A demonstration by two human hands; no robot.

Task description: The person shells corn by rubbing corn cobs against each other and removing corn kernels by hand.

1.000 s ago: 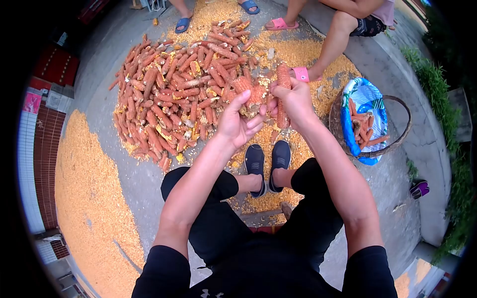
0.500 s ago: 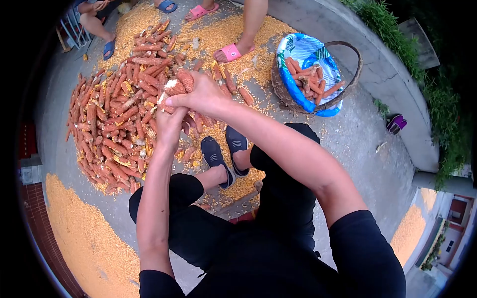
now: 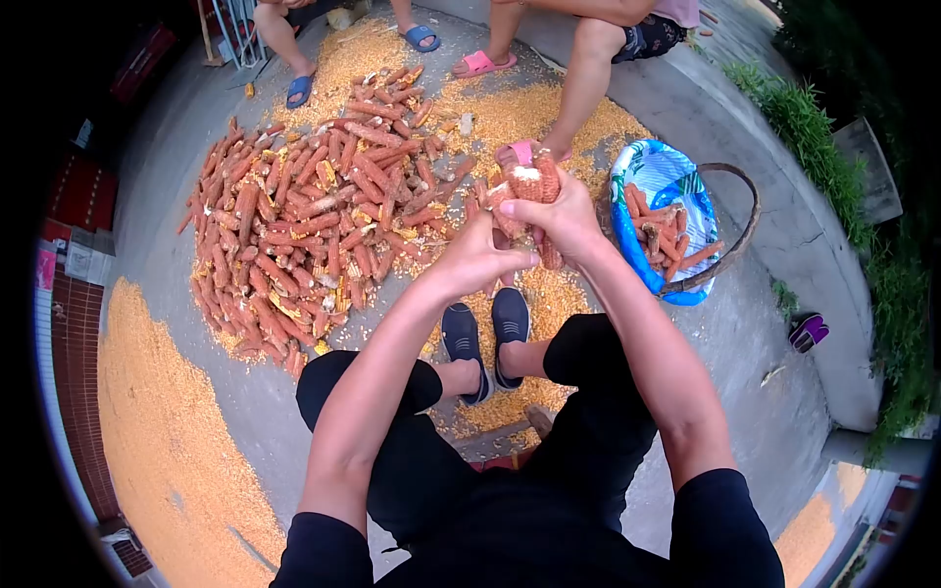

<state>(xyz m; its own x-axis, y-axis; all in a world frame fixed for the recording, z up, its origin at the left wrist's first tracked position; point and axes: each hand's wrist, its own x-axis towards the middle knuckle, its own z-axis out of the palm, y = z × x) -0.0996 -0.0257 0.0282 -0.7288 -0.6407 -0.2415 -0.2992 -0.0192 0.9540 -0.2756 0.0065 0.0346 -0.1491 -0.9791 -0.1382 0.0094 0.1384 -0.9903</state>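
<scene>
Right hand [image 3: 570, 218] is gripping a reddish corn cob [image 3: 548, 178] at upper centre, left hand [image 3: 478, 257] is cupping close beside it, grip too hidden to tell, cob pile [image 3: 304, 220] is filling upper left, lined basket [image 3: 629, 235] is standing right.

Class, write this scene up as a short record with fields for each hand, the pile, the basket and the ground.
Right hand: gripping reddish corn cobs
Left hand: close beside it, grip partly hidden
Pile: mostly reddish, ahead-left of the shoes
Basket: lined in blue, more cobs inside
Ground: grey, loose kernels in several patches
</scene>
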